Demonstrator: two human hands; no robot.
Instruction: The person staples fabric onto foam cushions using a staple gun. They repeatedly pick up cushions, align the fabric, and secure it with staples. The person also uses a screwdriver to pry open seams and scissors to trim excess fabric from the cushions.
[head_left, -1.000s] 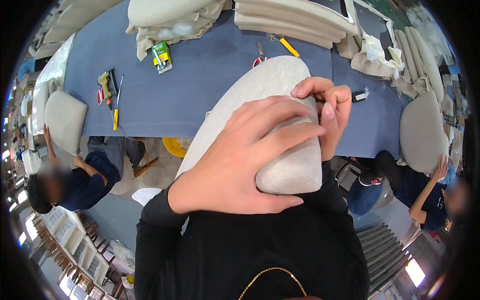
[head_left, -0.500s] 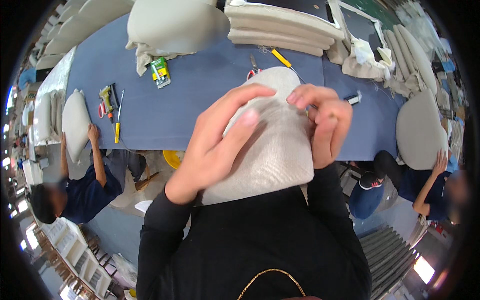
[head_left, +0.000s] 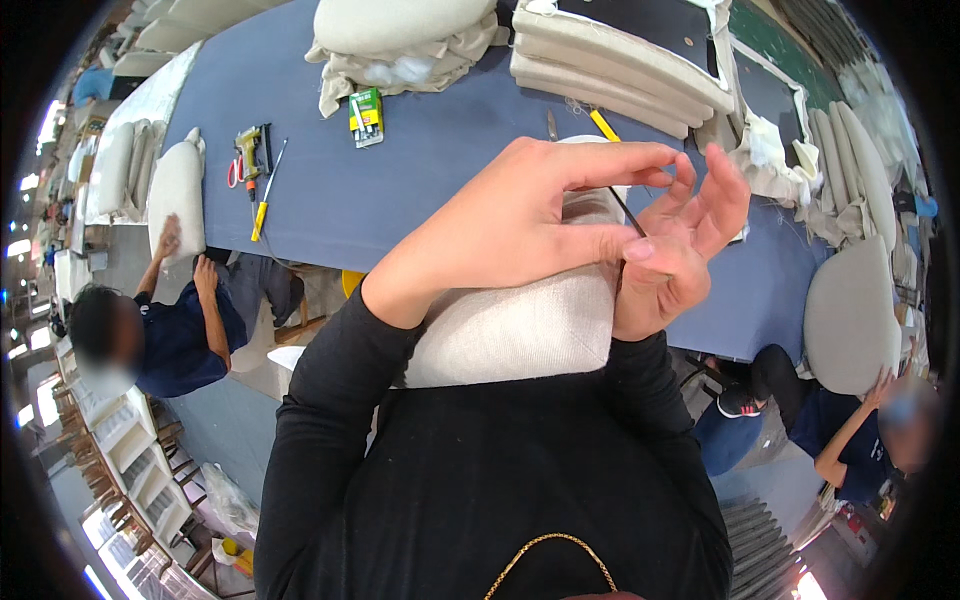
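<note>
A light beige fabric-covered cushion (head_left: 520, 335) rests against my front at the table's near edge, its corner pointing right. My left hand (head_left: 510, 215) reaches across it, thumb and forefinger apart, fingertips close to my right hand's. Beyond the cushion's right side, my right hand (head_left: 672, 262) has its thumb bent in and its other fingers curled and fanned. A thin dark rod (head_left: 626, 210) slants between the hands, its lower end at the two thumbs; my right hand seems to hold it. The rod's other end meets the cushion's fabric or passes behind it; I cannot tell which.
On the blue table (head_left: 330, 190) lie a yellow-handled tool (head_left: 604, 125), a green-yellow box (head_left: 366, 117), a hot-glue gun (head_left: 247, 150) and a screwdriver (head_left: 262, 215). Stacked cushions (head_left: 610, 80) line the back. Co-workers handle a cushion (head_left: 177, 195) at left and another (head_left: 850, 315) at right.
My left hand has moved right across the cushion to meet my right hand. The dark rod now shows between them. The view has shifted, and the left co-worker's hand has moved onto their cushion.
</note>
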